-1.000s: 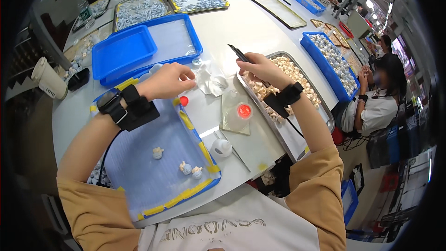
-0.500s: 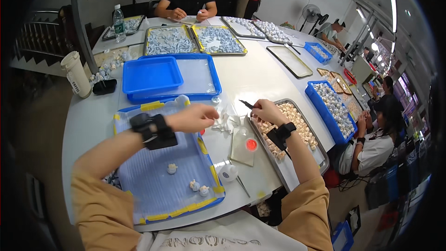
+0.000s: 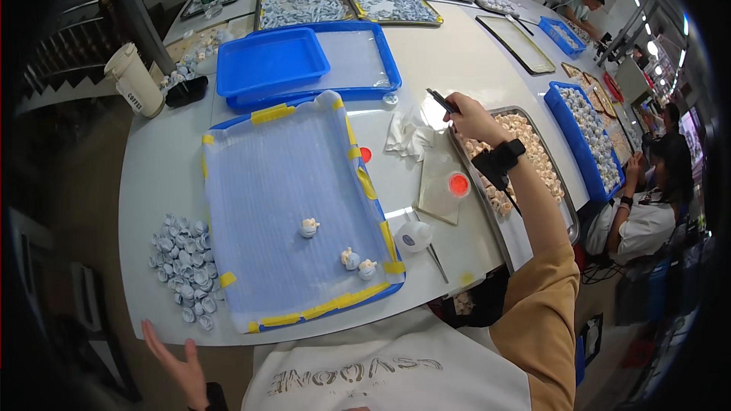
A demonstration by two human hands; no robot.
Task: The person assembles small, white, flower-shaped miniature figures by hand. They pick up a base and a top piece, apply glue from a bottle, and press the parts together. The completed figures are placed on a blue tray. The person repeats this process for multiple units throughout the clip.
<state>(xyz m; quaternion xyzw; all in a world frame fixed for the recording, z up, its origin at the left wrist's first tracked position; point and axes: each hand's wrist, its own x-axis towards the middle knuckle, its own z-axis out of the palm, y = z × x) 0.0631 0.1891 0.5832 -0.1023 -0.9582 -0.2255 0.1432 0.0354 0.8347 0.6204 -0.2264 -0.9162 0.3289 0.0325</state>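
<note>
My left hand [image 3: 177,365] is low at the table's left front edge, fingers spread, holding nothing. Just beyond it lies a pile of pale blue cup-shaped pieces [image 3: 186,270]. My right hand [image 3: 478,120] grips a slim black pen-shaped tool [image 3: 442,100] above the far left corner of a metal tray of cream-coloured pieces [image 3: 533,148]. Between the hands is a tray lined with pale blue sheeting [image 3: 266,183], its rim taped yellow. Three small blue-and-cream figures stand on it: one figure [image 3: 308,227] apart, a pair [image 3: 358,262] nearer me.
Right of the lined tray are crumpled tissue [image 3: 407,135], a pot of orange-red colour [image 3: 458,184], a round white container [image 3: 413,237] and tweezers [image 3: 438,263]. Stacked blue trays [image 3: 270,65] stand beyond, a cream cup [image 3: 135,82] at left. A blue crate [image 3: 586,137] and other people are at right.
My left hand has swung from over the lined tray down to the near left, uncovering the pale blue pile. The right hand still holds the black tool. The view has tilted downward.
</note>
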